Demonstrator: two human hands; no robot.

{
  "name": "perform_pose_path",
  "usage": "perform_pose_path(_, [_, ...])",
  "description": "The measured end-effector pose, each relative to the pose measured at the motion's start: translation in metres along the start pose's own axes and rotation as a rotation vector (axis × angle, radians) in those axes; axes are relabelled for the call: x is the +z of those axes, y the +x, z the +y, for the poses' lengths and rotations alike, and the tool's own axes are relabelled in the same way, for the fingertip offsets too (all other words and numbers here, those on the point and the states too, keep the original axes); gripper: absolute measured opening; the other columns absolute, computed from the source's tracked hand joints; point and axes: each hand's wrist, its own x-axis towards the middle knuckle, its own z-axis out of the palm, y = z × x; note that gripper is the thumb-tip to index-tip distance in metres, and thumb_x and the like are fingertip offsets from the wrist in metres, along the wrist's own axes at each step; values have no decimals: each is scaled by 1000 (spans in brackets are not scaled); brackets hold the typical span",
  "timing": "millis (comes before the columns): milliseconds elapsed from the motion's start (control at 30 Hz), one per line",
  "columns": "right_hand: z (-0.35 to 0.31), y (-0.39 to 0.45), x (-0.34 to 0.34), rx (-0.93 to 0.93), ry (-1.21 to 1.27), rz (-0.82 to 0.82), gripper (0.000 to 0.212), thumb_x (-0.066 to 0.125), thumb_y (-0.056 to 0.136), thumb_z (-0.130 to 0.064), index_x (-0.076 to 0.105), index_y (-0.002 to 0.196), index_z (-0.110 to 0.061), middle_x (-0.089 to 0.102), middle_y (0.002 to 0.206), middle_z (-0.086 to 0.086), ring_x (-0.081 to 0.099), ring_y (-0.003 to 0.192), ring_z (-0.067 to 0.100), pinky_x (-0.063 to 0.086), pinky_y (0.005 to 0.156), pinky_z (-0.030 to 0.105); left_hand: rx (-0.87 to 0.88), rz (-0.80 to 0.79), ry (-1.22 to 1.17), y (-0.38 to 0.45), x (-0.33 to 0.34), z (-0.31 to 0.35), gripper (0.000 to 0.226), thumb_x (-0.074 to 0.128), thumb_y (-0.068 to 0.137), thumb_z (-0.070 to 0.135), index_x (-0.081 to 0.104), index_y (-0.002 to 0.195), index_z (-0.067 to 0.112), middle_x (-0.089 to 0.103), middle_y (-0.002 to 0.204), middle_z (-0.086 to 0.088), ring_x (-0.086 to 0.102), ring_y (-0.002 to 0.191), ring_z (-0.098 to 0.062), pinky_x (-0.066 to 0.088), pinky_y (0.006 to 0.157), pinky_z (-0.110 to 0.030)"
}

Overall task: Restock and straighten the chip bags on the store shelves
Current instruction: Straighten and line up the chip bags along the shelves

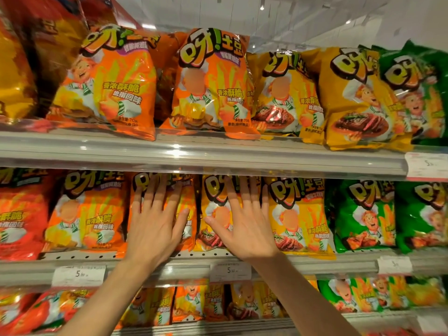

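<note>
Rows of chip bags fill three shelves. On the middle shelf my left hand [156, 221] lies flat with straight, spread fingers against an orange chip bag [188, 202]. Beside it my right hand [244, 221] presses flat on a yellow chip bag [213, 190]. Neither hand curls round a bag. To the left stands another orange bag [89, 214]; to the right a second yellow bag [303, 214], then green bags [363, 214]. On the top shelf, two orange bags [106, 83] [213, 83] lean forward over the shelf lip.
Red bags [21, 214] stand at the far left of the middle shelf. Yellow bags [356, 98] and a green bag [417, 93] sit on the top shelf at right. Price tags [230, 271] hang on the shelf rails [169, 154]. The bottom shelf holds more bags [189, 304].
</note>
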Motion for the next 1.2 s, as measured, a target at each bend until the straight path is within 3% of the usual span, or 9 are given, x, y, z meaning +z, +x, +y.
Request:
perform_pose_path(100, [4,-5,-7,12,37,18,84,25,95,-76,24,157,-21,28,161,8,11,153,26,4,124,52,-15,51,-58,-2,-3,5,59,33,100,49,51,144,13,47,149,-20,38,140,-38,24,117,-55])
perform_pose_path(267, [28,-20,-21,141,62,104,74,25,99,-68,33,148,-13,46,144,13,34,139,32,18,121,53,14,155,-251,-8,-14,47,51,44,100,41,54,137,7,52,131,-19,47,123,-39,39,103,-50])
perform_pose_path(400, [69,-36,-37,267,178,167,69,36,98,-61,34,145,-11,44,139,14,35,136,33,25,117,51,87,190,-464,-10,-22,102,49,53,98,34,52,142,12,47,139,-14,47,127,-32,44,101,-42])
perform_pose_path(533, [121,-51,-55,366,357,33,80,49,95,-60,17,156,-20,20,161,9,17,150,27,22,121,44,115,47,-604,-4,-20,158,55,48,98,43,40,150,26,38,145,-2,45,132,-22,44,100,-34])
perform_pose_path(633, [154,-56,-70,335,434,-18,83,58,93,-56,15,156,-25,23,158,1,28,145,23,32,115,38,57,-101,-701,3,-14,191,62,51,98,46,29,154,32,27,148,1,38,138,-22,38,107,-31])
perform_pose_path(833, [196,-48,-80,259,639,-324,97,75,82,-54,9,152,-45,28,150,-17,40,134,7,36,105,26,-123,-376,-801,23,-1,228,71,56,98,46,14,155,39,10,163,-11,11,153,-25,21,118,-35])
perform_pose_path(967, [205,-42,-75,231,725,-392,95,85,73,-47,11,123,-78,37,140,-18,48,121,3,46,100,27,-221,-415,-821,37,11,233,76,55,96,51,13,156,34,19,161,-11,27,148,-30,31,118,-47])
perform_pose_path(1100, [213,-40,-71,219,743,-404,115,88,69,-44,3,143,-67,44,141,-16,54,117,-2,54,96,29,-258,-374,-865,46,15,237,76,62,93,48,19,154,36,36,149,-7,42,135,-27,39,112,-41])
perform_pose_path(1200, [216,-40,-71,217,772,-405,119,90,71,-34,3,150,-57,45,136,-21,55,113,-4,56,86,21,-322,-357,-933,51,17,235,83,64,82,60,15,148,55,49,135,-18,56,120,-39,52,98,-52])
